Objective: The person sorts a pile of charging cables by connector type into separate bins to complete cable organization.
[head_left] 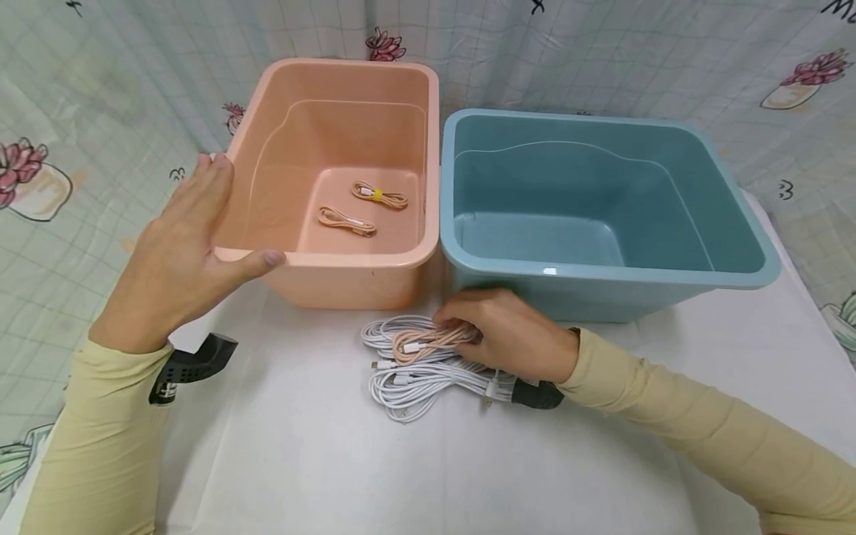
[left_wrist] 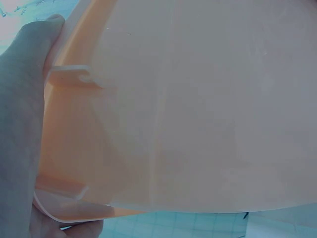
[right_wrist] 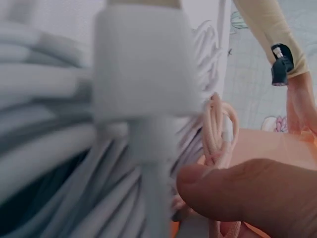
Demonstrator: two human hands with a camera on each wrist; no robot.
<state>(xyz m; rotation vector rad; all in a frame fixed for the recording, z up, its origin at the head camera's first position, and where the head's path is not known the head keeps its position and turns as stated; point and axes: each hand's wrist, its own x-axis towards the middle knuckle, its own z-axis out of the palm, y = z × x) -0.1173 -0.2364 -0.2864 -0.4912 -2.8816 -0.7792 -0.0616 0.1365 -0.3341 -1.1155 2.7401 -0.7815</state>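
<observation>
My right hand (head_left: 504,334) pinches a coiled peach charging cable (head_left: 421,343) with a white connector, on top of a pile of white cables (head_left: 414,386). In the right wrist view the thumb (right_wrist: 233,191) lies against that peach coil (right_wrist: 218,129), while a blurred white plug (right_wrist: 146,64) fills the foreground. My left hand (head_left: 180,238) rests spread over the near left corner of the peach bin (head_left: 348,258), thumb on the front rim. Inside that bin lie two peach cable coils, one (head_left: 379,195) with a yellow tie, the other (head_left: 346,221) nearer the front.
A blue bin (head_left: 608,273) stands right of the peach one, their rims nearly touching. Both stand on a white-covered table (head_left: 334,468). A patterned curtain (head_left: 488,44) hangs behind. A black wrist camera (head_left: 197,360) juts from the left sleeve.
</observation>
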